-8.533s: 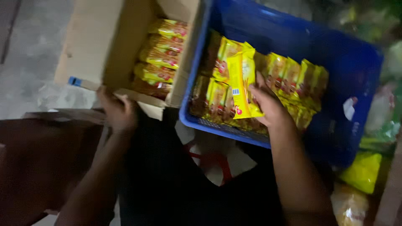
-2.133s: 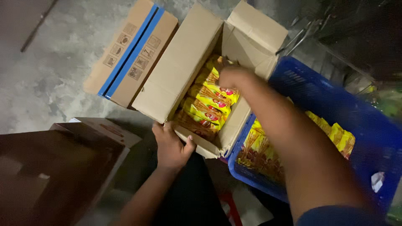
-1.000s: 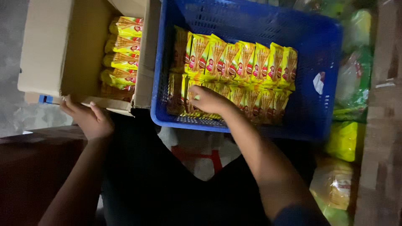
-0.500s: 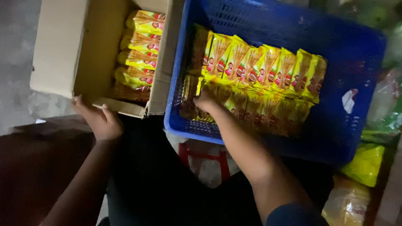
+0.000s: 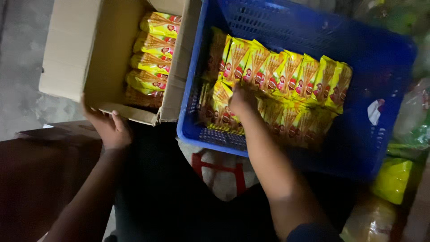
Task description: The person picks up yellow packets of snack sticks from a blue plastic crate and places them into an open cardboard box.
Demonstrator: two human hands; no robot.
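Head view: my right hand (image 5: 242,98) presses flat on yellow snack packets (image 5: 286,78) standing in two rows in the blue crate (image 5: 385,58); seven show in the back row. Light, crinkly, slippery film, I judge; pinch the top seam. My left hand (image 5: 109,127) grips the cardboard box (image 5: 71,49), five packets (image 5: 150,62) visible inside.

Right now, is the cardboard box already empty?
No, the cardboard box holds a stack of yellow packets, and the left hand grips its near edge.

Matt cardboard box (image 5: 71,49), perforated plastic crate (image 5: 380,58), glossy foil packets (image 5: 286,74)
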